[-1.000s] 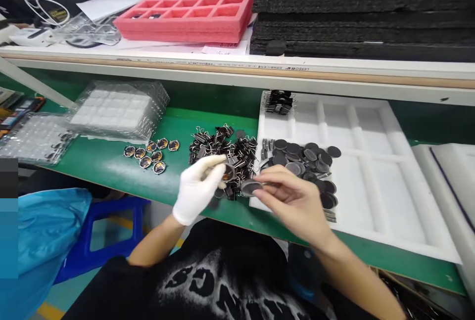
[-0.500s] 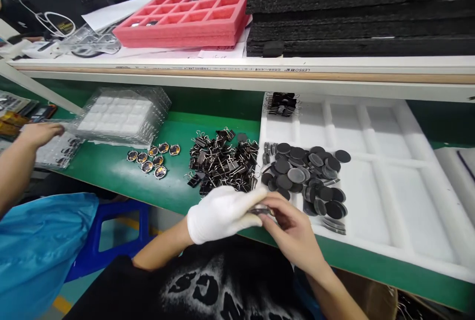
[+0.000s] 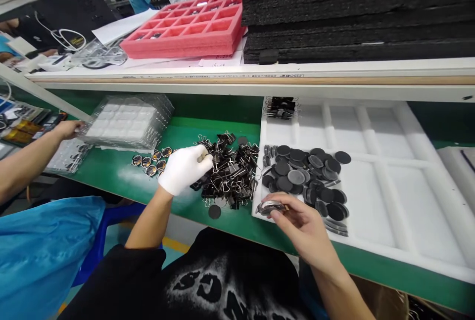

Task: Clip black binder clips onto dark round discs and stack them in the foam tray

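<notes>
My left hand (image 3: 185, 167), in a white glove, reaches the left edge of a heap of black binder clips (image 3: 232, 174). Its fingers are bent together against the clips, and what they pinch is hidden. My bare right hand (image 3: 299, 223) holds a round, metal-rimmed piece like a watch case (image 3: 270, 207) between thumb and fingers, over the near left corner of the white tray (image 3: 403, 161). Dark round discs (image 3: 284, 167) lie heaped in that tray beside my right hand. Several small round metal-rimmed pieces (image 3: 151, 170) with orange and dark faces sit left of the glove, partly covered by it.
Stacked clear plastic trays (image 3: 126, 119) stand at the back left, near a co-worker's hand (image 3: 70, 128). A white shelf edge (image 3: 237, 75) crosses above the green bench (image 3: 122, 174), carrying a pink foam tray (image 3: 181, 45) and black foam sheets (image 3: 352, 18). Binder clips (image 3: 282, 107) fill one tray compartment.
My left hand has left the round piece and moved left to the binder clips, uncovering a loose disc near the bench edge. My right hand still holds the piece. The co-worker's hand has shifted right.
</notes>
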Available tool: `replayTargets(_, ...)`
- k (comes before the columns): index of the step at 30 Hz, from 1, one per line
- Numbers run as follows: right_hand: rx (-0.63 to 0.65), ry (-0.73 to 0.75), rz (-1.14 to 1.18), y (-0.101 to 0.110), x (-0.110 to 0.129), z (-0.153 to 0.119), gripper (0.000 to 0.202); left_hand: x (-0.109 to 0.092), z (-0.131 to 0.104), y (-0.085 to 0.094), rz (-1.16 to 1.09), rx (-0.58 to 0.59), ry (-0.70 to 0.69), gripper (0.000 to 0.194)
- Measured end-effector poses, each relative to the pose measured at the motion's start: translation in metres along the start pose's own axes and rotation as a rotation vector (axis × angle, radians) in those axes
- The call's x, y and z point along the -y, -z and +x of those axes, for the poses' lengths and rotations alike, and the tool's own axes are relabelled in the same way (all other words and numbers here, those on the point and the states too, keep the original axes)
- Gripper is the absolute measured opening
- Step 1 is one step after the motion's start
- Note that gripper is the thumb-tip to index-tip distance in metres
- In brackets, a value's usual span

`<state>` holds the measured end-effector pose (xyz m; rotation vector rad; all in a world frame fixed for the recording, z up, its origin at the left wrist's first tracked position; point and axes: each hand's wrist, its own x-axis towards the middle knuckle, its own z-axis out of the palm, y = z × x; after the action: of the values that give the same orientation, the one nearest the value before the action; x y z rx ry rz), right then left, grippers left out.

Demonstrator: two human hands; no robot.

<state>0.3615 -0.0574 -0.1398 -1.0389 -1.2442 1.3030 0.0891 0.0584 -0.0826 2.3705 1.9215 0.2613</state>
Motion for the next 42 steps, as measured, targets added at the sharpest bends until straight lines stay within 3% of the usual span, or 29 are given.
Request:
replayTargets(2,0.075,0.009,0.085,0.000,0.007,0.008,0.012,0.001,-0.003,0.012,-0.187,-0.005,-0.070,0.021)
replayTargets(4,0.150,0.005,0.144,-0.003,0.015,0.020,0.014,-0.005,-0.005,0.023,-0.327,0.051,-0.226,0.018)
replayTargets(8,0.250,-0.076,0.113,-0.015,0.030,0.043,0.016,-0.027,-0.006,0.034,-0.420,0.153,-0.509,0.017)
replayTargets(11,0.217,-0.079,0.168,-0.018,0.031,0.049,0.019,-0.041,-0.005,0.029,-0.532,0.099,-0.473,0.017)
replayTargets(15,0.034,0.035,0.257,-0.016,0.021,0.048,0.022,-0.050,-0.010,0.011,-0.703,-0.028,-0.360,0.017)
replayTargets(18,-0.057,0.106,0.275,-0.013,0.013,0.046,0.021,-0.057,-0.016,-0.003,-0.677,0.036,-0.328,0.005)
replayTargets(21,-0.072,0.115,0.240,-0.010,0.010,0.046,0.023,-0.065,-0.020,-0.011,-0.719,0.106,-0.322,0.021)
replayTargets(26,-0.057,0.063,0.236,-0.010,0.007,0.045,0.026,-0.076,-0.022,-0.014,-0.793,0.118,-0.257,0.032)
replayTargets(30,-0.080,0.011,0.291,-0.010,0.008,0.042,0.027,-0.078,-0.020,-0.014,-0.705,0.077,-0.224,0.036)
replayTargets(33,-0.114,-0.008,0.272,0.003,0.015,0.041,0.026,-0.073,-0.018,-0.010,-0.641,0.110,-0.246,0.038)
replayTargets(37,-0.150,-0.005,0.110,0.030,0.030,0.043,0.025,-0.062,-0.020,-0.005,-0.569,0.309,-0.374,0.037)
replayTargets(39,-0.075,-0.004,-0.008,0.039,0.036,0.045,0.024,-0.059,-0.023,-0.004,-0.476,0.352,-0.458,0.035)
replayTargets(42,0.080,-0.016,-0.144,0.042,0.039,0.046,0.021,-0.057,-0.027,-0.005,-0.278,0.318,-0.566,0.035)
